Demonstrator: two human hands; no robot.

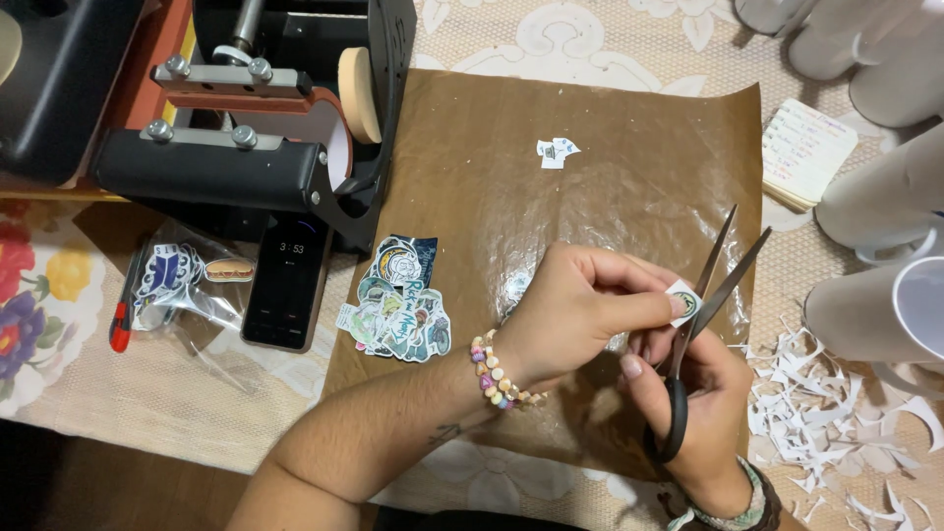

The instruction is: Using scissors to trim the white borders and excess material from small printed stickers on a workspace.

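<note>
Your left hand (580, 310) pinches sticker (685, 301) between blades; right hand (693, 393) grips scissors (703, 315), blades apart. Cut stickers (398, 305) piled left of scissors, scraps (836, 393) right, clear of cutting.

A small round-edged sticker cutout (684, 301) sits upright between the open blades of black-handled scissors (700, 324).
</note>
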